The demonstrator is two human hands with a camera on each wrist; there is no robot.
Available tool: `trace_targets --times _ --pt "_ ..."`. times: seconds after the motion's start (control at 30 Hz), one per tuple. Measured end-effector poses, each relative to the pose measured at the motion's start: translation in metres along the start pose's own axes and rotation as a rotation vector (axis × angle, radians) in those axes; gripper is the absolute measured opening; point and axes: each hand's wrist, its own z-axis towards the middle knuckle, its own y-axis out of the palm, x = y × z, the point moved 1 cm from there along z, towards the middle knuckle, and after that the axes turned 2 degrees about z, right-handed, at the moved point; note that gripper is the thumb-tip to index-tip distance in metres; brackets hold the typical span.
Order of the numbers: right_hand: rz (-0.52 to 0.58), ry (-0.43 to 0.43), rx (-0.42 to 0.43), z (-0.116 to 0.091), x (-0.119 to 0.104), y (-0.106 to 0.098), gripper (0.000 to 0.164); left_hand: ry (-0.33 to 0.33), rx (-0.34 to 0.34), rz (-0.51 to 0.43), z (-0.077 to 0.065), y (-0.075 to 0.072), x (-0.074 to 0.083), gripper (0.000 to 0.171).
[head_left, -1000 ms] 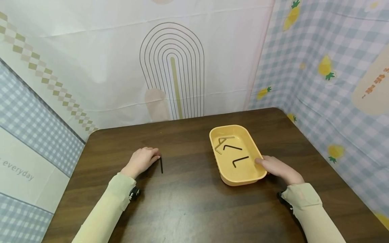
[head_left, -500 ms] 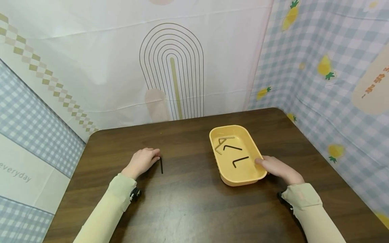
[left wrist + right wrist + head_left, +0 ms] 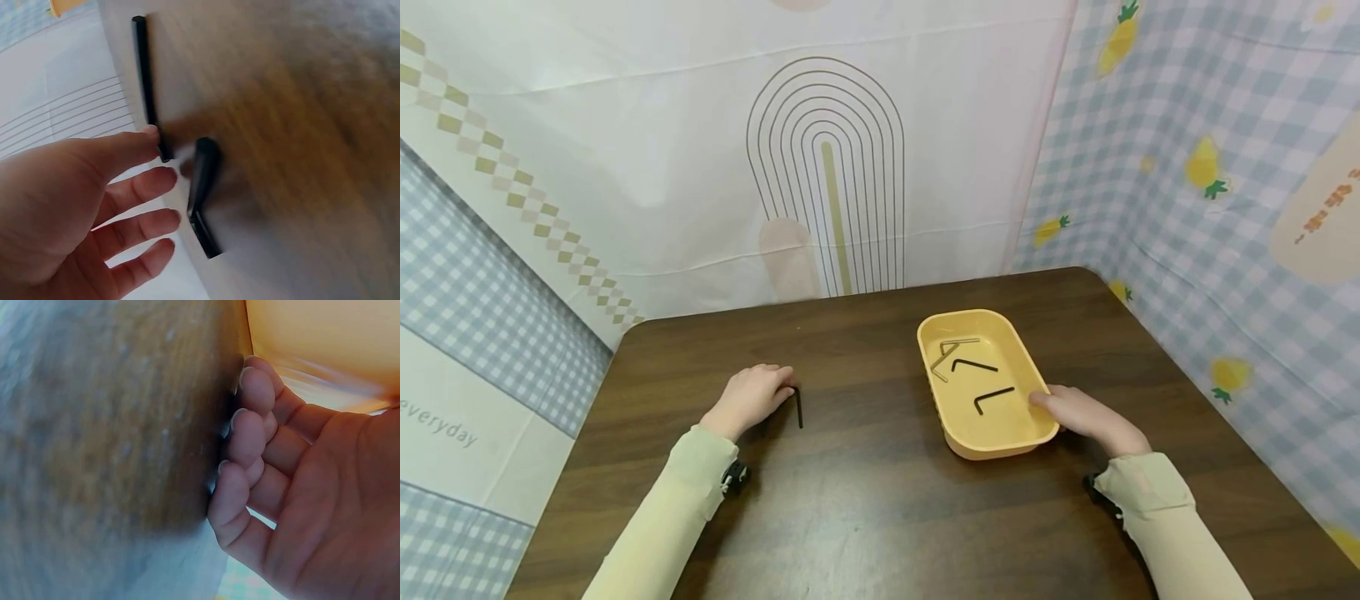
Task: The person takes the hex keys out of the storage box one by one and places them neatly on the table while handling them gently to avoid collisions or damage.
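Note:
At the left of the table, my left hand (image 3: 748,402) has its thumb and forefinger at one end of a black hex key (image 3: 799,410), pinching it; the forefinger is mostly hidden behind the thumb in the left wrist view. A second black hex key (image 3: 203,175) lies under the palm there, by the loosely bent other fingers. My right hand (image 3: 1082,415) grips the near right edge of a yellow plastic tray (image 3: 992,433), thumb over the rim and curled fingers outside, low against the tabletop. Inside lie black hex keys (image 3: 994,397) and brass-coloured hex keys (image 3: 943,358).
The dark wood table (image 3: 865,500) meets a white printed cloth (image 3: 700,167) at the back. Blue checked cloth (image 3: 1195,250) hangs along the right side. Bare tabletop stretches between my left hand and the tray.

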Motion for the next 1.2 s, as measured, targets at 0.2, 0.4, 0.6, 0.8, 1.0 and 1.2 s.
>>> trace_targets --times 0.2,0.4,0.6,0.8,1.0,1.2 --pt "-0.001 0.004 -0.007 0.0 -0.001 0.0 0.053 -0.012 -0.006 -0.002 0.002 -0.009 0.002 0.018" --pt "0.0 -0.01 -0.01 -0.002 -0.002 -0.001 0.049 -0.002 0.024 -0.017 0.017 -0.019 0.012 0.018" --pt "-0.001 -0.014 -0.006 -0.001 -0.002 0.0 0.048 0.039 0.041 -0.055 0.034 -0.029 0.035 0.011" --pt "0.001 -0.003 -0.003 -0.001 -0.003 0.002 0.046 0.075 0.048 -0.08 0.051 -0.034 0.056 0.006" --pt "0.001 -0.006 -0.005 -0.001 -0.004 0.0 0.049 0.105 0.063 -0.08 0.072 -0.041 0.078 0.006" --pt "-0.012 -0.001 -0.015 -0.001 -0.004 -0.001 0.052 0.149 0.065 -0.097 0.094 -0.041 0.11 0.009"
